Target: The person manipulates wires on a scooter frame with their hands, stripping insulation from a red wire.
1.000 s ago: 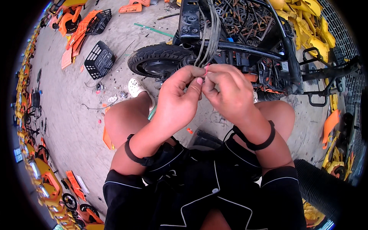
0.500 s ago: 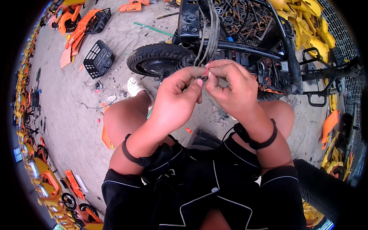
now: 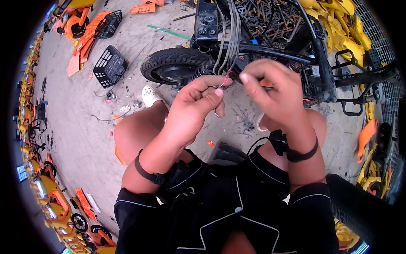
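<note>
My left hand (image 3: 196, 99) is closed in a pinch around thin wires. One red wire (image 3: 229, 76) loops up out of its fingertips, and a fine strand hangs below them. To the right, apart from it, my right hand (image 3: 275, 91) is closed with curled fingers and its thumb pointing left; what it holds, if anything, cannot be made out. Just beyond both hands, a bundle of grey cables (image 3: 231, 42) hangs down from a black vehicle frame (image 3: 279, 52). A black tyre (image 3: 173, 63) lies left of the cables.
Rusty metal parts (image 3: 268, 21) fill the space behind the frame. Yellow panels (image 3: 338, 29) are heaped at the far right. A black plastic basket (image 3: 110, 66) and orange panels (image 3: 86, 36) lie on the floor at left. A black corrugated hose (image 3: 357, 207) runs at lower right.
My right hand has moved right, away from my left hand, which it was touching. More of the red wire shows between them. My left hand keeps its pinch nearly in place.
</note>
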Demonstrator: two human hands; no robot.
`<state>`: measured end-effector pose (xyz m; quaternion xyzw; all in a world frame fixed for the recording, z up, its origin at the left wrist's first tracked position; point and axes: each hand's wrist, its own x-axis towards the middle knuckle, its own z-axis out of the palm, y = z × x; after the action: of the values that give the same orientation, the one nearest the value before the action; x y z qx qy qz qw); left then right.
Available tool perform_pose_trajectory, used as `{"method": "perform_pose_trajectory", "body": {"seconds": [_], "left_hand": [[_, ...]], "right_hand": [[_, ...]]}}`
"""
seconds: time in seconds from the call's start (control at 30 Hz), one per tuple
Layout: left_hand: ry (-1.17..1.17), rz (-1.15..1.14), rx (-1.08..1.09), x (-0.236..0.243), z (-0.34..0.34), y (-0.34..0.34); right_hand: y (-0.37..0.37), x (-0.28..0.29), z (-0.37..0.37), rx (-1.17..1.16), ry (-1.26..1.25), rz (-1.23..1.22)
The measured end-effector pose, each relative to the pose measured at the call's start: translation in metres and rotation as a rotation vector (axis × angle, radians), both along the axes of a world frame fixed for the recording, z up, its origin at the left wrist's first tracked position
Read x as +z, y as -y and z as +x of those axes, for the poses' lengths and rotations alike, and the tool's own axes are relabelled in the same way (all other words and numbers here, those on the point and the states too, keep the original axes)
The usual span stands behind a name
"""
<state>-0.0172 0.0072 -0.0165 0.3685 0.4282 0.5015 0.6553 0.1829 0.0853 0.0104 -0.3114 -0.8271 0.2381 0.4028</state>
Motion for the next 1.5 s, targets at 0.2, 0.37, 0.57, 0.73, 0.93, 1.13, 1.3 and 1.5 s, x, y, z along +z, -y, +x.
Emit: {"method": "perform_pose_trajectory", "body": {"seconds": [0.2, 0.37, 0.57, 0.73, 0.93, 1.13, 1.3, 1.5], "left_hand": [[0.238, -0.04, -0.052, 0.003, -0.001, 0.0], [0.235, -0.021, -0.088, 0.007, 0.002, -0.001], [0.238, -0.024, -0.115, 0.003, 0.007, -0.002], [0.245, -0.021, -0.19, 0.0, 0.003, -0.002], [-0.065, 0.03, -0.13, 0.003, 0.003, 0.0], [-0.189, 0.08, -0.083, 0.008, 0.007, 0.002], [-0.198, 0.098, -0.063, 0.01, 0.006, 0.001], [-0.225, 0.084, -0.073, 0.01, 0.005, 0.001]], "right_hand": [[-0.001, 0.01, 0.009, 0.237, 0.259, -0.21], [0.005, 0.0, 0.003, 0.256, -0.071, -0.685], [0.005, -0.014, -0.011, 0.329, -0.599, -1.301], [0.002, -0.023, -0.01, 0.368, -0.742, -1.25], [0.009, -0.02, -0.011, 0.19, -0.646, -1.088], [0.013, -0.017, -0.016, 0.092, -0.643, -1.07], [0.013, -0.019, -0.015, 0.047, -0.67, -1.078], [0.012, -0.024, -0.014, 0.038, -0.712, -1.072]]}}
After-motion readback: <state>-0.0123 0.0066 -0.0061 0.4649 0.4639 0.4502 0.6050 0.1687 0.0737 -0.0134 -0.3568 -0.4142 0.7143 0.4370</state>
